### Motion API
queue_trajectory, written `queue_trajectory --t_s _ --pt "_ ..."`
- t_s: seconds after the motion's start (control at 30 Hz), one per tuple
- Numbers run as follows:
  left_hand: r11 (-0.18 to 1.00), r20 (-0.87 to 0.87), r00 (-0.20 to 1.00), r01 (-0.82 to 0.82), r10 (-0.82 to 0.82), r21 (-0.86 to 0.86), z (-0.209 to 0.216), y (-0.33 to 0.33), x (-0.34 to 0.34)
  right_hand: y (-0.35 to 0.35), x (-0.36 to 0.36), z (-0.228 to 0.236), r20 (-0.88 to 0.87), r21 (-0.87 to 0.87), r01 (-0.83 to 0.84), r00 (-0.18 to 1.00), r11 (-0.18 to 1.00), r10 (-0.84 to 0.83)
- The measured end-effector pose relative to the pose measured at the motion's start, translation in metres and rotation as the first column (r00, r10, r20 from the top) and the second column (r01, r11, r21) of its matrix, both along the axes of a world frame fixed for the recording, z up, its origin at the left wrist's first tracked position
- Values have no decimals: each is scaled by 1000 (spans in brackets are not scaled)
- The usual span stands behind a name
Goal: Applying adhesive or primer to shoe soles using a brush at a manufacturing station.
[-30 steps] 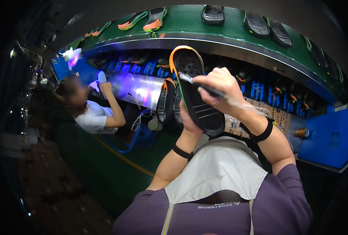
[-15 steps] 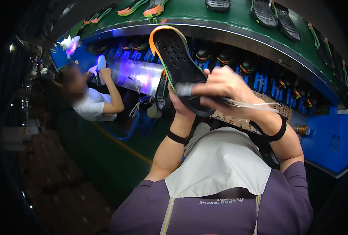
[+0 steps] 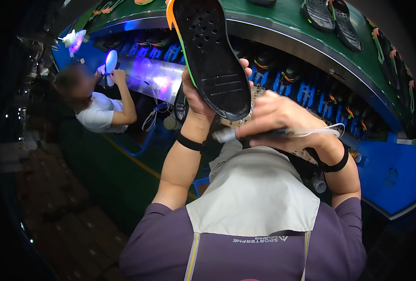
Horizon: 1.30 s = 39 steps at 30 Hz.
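Holding: left hand [image 3: 199, 96] clamps one black shoe sole [image 3: 211, 56], orange-edged, raised above its fingers.
Right hand: right hand [image 3: 278, 122] closed around one slim pen-like tool [image 3: 245, 136], just below the sole.
Count: two soles [image 3: 332, 18] on the green conveyor [image 3: 283, 33].
Hidden: raised sole's toe cut off at the top edge.

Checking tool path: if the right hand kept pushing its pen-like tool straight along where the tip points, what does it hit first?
Probably the left wrist, by its black band. The right hand holds the slim dark tool with its pale tip pointing toward the person's left, passing just below the black shoe sole with the orange-green edge. Depth is unclear.
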State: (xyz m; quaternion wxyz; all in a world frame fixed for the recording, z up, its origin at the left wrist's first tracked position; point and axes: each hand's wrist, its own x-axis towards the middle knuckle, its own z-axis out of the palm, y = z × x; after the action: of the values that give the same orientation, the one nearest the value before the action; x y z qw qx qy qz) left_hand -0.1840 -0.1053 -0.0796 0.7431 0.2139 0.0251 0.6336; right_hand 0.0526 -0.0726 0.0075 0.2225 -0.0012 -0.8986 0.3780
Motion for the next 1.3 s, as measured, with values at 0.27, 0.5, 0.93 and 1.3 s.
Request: queue_trajectory --t_s 0.27,0.5,0.93,1.3 --pt "1000 -208 978 -12 6 -23 22 10 -1 4 8 -2 46 -77 5 999 997 -2" --pt "995 -410 909 91 -72 28 37 28 -9 9 14 -4 115 14 -11 993 1000 9" --pt "959 -566 780 151 -265 -240 44 49 -26 12 5 -10 139 150 132 978 980 -153" --pt "908 -653 660 113 -372 -403 29 44 -40 13 8 -12 82 238 51 994 970 -72"
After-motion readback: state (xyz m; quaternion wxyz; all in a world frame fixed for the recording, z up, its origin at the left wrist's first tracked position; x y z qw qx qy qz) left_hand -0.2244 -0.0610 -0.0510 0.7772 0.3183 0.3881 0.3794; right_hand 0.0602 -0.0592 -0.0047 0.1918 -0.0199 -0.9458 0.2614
